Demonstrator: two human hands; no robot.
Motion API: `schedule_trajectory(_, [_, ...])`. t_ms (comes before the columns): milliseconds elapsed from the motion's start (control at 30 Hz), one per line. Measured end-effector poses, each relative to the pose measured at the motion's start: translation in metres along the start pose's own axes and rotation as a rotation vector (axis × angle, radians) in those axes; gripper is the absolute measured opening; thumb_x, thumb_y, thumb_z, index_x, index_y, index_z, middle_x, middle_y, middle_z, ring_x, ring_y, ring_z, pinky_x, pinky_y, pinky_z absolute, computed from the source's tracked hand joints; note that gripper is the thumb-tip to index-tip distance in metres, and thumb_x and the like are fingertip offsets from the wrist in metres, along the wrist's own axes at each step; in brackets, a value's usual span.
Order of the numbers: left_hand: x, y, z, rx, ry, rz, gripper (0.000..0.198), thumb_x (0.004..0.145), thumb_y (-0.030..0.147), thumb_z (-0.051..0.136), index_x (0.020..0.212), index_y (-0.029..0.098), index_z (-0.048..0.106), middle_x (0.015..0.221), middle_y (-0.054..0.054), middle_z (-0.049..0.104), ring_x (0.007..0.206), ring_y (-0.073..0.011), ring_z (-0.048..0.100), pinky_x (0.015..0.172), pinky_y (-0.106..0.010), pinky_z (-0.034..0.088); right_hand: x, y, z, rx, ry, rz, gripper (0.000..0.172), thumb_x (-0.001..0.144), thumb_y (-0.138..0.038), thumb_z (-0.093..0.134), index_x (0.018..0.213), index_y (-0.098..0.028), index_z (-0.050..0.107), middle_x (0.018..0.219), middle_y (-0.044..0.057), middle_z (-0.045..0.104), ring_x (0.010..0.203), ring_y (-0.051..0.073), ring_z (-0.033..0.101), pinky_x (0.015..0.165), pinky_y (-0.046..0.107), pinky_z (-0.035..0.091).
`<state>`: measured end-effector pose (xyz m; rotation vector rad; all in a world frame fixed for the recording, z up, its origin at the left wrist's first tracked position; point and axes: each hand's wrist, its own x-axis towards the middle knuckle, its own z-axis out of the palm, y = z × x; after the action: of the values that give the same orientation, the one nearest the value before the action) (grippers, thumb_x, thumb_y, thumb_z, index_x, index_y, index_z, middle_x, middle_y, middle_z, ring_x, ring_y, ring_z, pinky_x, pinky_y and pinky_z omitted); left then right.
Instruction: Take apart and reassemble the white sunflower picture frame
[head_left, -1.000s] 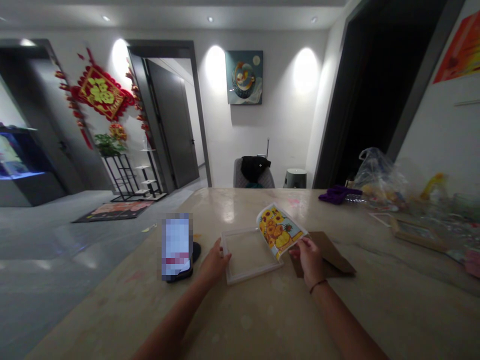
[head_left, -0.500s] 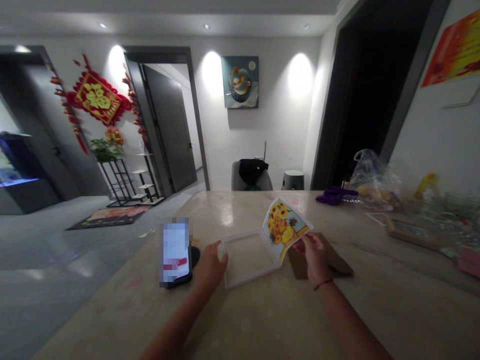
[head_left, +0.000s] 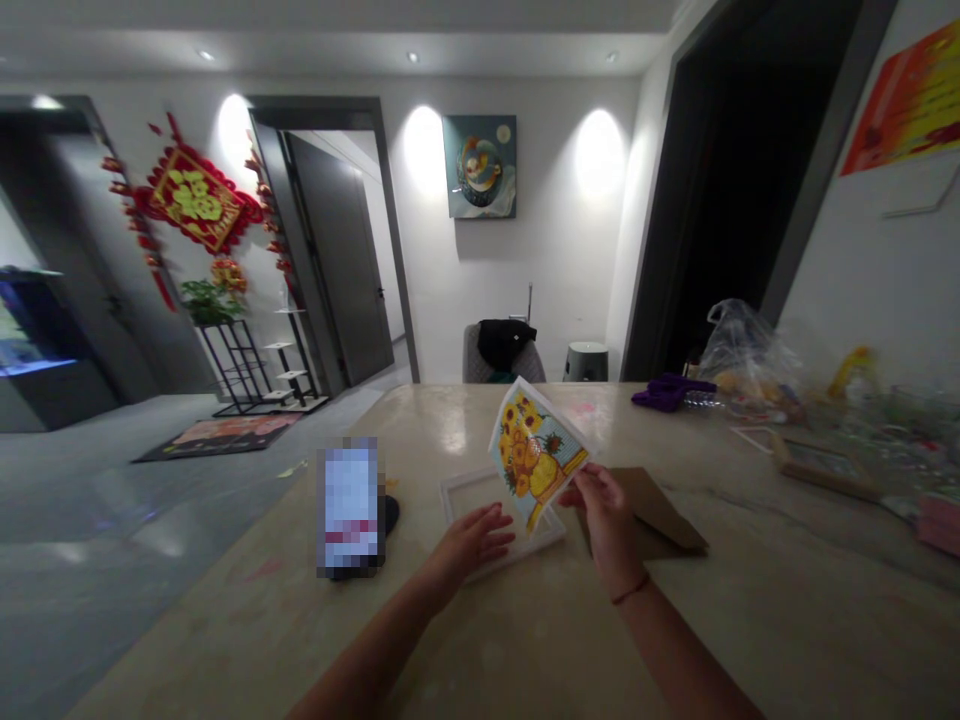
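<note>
1. Holding a sunflower print (head_left: pixel 536 455) up by its lower edge, the right hand (head_left: pixel 606 525) is pinching the sheet, its thumb and fingers clamped together on the paper.
2. Spreading its fingers apart, the left hand (head_left: pixel 469 545) is reaching over the near rim of a white frame (head_left: pixel 465 482). From where I'm standing, it looks to be hovering just above the rim, though contact is hard to rule out.
3. Tilting and bowing a little, the print is hanging over the frame's right side, with its lower corner overlapping the rim.
4. Lying flat on the pale stone worktop (head_left: pixel 517 640), the frame is sitting just left of a brown card (head_left: pixel 660 510), and a blurred-out phone (head_left: pixel 350 505) is resting further left.
5. Working from the margin is serving the print well: the right hand's grip is staying off most of the picture, and the open left hand is staying close to the frame.
</note>
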<state>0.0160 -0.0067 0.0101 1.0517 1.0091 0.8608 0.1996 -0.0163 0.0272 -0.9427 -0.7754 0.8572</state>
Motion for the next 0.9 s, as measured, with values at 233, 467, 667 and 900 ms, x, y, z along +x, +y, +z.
schedule_trajectory(233, [0.004, 0.005, -0.013, -0.091, 0.093, 0.143, 0.040, 0.070, 0.037, 0.061, 0.103, 0.017, 0.052, 0.102, -0.008, 0.064, 0.082, -0.0151, 0.063, 0.070, -0.025, 0.049, -0.011, 0.004, 0.010, 0.096, -0.139, 0.093, 0.028, 0.063, -0.038, 0.064, 0.078, -0.017, 0.053, 0.069, 0.000, 0.064, 0.053, 0.013, 0.060, 0.053, 0.025, 0.048])
schedule_trajectory(467, [0.003, 0.017, -0.028, 0.143, 0.236, 0.350, 0.052, 0.060, 0.043, 0.065, 0.102, 0.013, 0.054, 0.090, -0.007, 0.067, 0.076, -0.0188, 0.063, 0.062, -0.028, 0.049, 0.003, 0.005, -0.004, 0.013, -0.158, 0.053, 0.038, 0.062, -0.038, 0.065, 0.092, -0.016, 0.059, 0.085, 0.004, 0.066, 0.074, 0.016, 0.062, 0.065, 0.026, 0.048])
schedule_trajectory(667, [-0.002, 0.023, -0.027, 0.591, 0.300, 0.400, 0.041, 0.070, 0.045, 0.053, 0.099, 0.017, 0.058, 0.088, -0.005, 0.068, 0.076, -0.0175, 0.062, 0.064, -0.027, 0.048, 0.018, 0.020, -0.020, -0.231, -0.099, 0.063, 0.042, 0.056, -0.047, 0.065, 0.081, -0.014, 0.063, 0.075, 0.007, 0.068, 0.066, 0.019, 0.061, 0.052, 0.026, 0.045])
schedule_trajectory(900, [-0.014, 0.028, -0.039, 1.424, 0.688, 0.096, 0.048, 0.080, 0.046, 0.039, 0.112, 0.013, 0.054, 0.093, -0.014, 0.067, 0.088, -0.0267, 0.061, 0.075, -0.035, 0.043, 0.030, 0.029, -0.038, -0.229, 0.063, 0.079, 0.034, 0.050, -0.041, 0.066, 0.071, -0.015, 0.065, 0.066, 0.005, 0.067, 0.061, 0.020, 0.061, 0.050, 0.028, 0.045])
